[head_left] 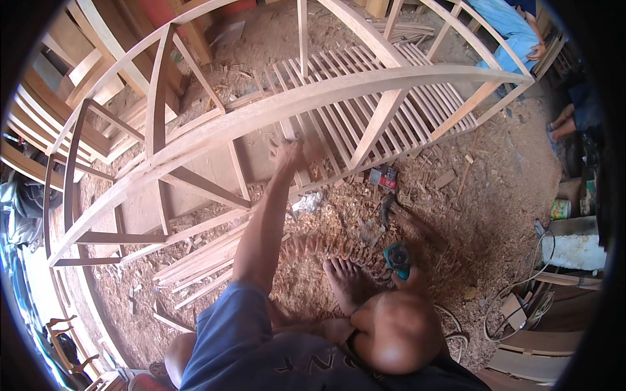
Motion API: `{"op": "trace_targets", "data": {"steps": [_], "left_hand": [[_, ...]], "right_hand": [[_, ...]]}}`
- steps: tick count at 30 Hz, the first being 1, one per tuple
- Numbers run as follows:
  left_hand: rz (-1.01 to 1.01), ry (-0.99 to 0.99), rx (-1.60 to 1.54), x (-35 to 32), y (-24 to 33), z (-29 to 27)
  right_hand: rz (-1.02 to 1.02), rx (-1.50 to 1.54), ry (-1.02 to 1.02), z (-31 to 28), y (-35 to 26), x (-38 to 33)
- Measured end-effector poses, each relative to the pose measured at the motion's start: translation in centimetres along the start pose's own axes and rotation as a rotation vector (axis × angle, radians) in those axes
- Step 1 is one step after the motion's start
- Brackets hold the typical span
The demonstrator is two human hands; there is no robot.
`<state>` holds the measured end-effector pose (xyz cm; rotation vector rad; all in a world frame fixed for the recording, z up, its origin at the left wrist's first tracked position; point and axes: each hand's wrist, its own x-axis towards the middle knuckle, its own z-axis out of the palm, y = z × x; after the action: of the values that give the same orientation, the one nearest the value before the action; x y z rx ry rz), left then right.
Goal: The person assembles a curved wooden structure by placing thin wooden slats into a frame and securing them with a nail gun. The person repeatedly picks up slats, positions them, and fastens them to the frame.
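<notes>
My left hand (287, 155) reaches into a large curved wooden frame (326, 91). Its fingers are closed on a pale wooden slat (302, 177) lying across the lower part, below the front curved rail; blur softens the fingertips. Beyond my right knee, my right hand (411, 281) is wrapped round a teal-and-black power tool (396, 258), held low over the floor by my bare foot. The knee hides most of that hand. A brownish coiled hose (313, 245) lies near the tool. Evenly spaced slats (385, 104) fill the frame's right part.
Wood shavings cover the floor (482, 215). Loose strips (202, 260) lie left of my arm; a red-and-dark box (382, 176) sits by the frame's edge. Curved timber pieces (65, 117) stand at left. Another person in light blue (502, 32) is at the far right. A cable (495, 313) loops at right.
</notes>
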<state>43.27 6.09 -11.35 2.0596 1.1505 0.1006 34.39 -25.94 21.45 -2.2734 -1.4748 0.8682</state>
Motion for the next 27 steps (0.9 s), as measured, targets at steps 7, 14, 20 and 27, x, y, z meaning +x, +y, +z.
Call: {"op": "trace_targets", "data": {"steps": [7, 14, 20, 27], "left_hand": [[-0.025, -0.009, -0.195, -6.0, 3.7, -6.0], [0.287, 0.245, -0.598, -7.0, 2.0, -9.0], [-0.149, 0.263, -0.306, -1.3, -4.2, -5.5], [-0.110, -0.042, -0.619, -0.9, -7.5, -2.0]], "right_hand": [[-0.010, -0.015, 0.034, 0.6, 0.5, -0.3], [-0.031, -0.062, 0.123, 1.3, 0.0, -0.6], [0.030, -0.015, 0.138, 3.2, 0.9, -1.2], [-0.011, -0.012, 0.016, 1.5, -0.2, 0.0]]}}
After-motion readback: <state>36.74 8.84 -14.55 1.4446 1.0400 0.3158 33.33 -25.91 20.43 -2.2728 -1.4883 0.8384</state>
